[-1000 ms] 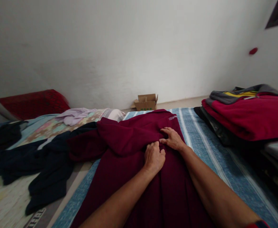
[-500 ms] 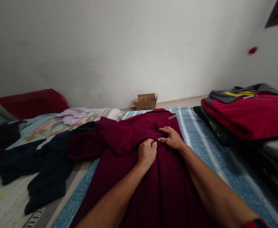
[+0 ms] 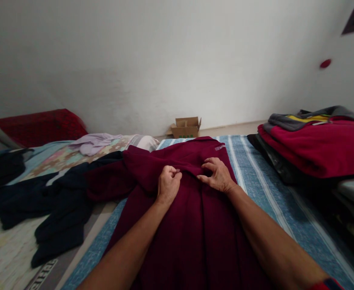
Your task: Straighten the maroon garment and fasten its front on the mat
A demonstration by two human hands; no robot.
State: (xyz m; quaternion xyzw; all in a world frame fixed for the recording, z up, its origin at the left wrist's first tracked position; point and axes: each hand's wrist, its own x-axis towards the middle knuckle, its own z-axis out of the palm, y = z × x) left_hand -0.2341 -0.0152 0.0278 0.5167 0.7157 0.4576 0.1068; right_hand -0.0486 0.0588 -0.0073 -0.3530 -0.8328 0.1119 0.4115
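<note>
A maroon long-sleeved garment [image 3: 179,225] lies spread on the blue striped bed cover [image 3: 252,169], one sleeve stretched to the left. Small pale lettering shows near its far right edge. My left hand [image 3: 168,184] pinches a fold of the cloth around the garment's upper middle, fingers curled in. A short way to its right, my right hand [image 3: 216,175] rests on the same garment, thumb and fingers bent around a raised ridge of cloth. Dark navy clothing [image 3: 65,201] lies at the left, touching the maroon sleeve.
At the right stands a pile of folded clothes with a crimson garment [image 3: 318,149] on top. A cardboard box [image 3: 185,128] sits by the wall beyond the bed. A pale lilac cloth [image 3: 94,143] and a red patterned object [image 3: 40,129] are at the far left.
My left hand has moved left and slightly away from me along the fold, widening the gap between the hands. My right hand has barely shifted.
</note>
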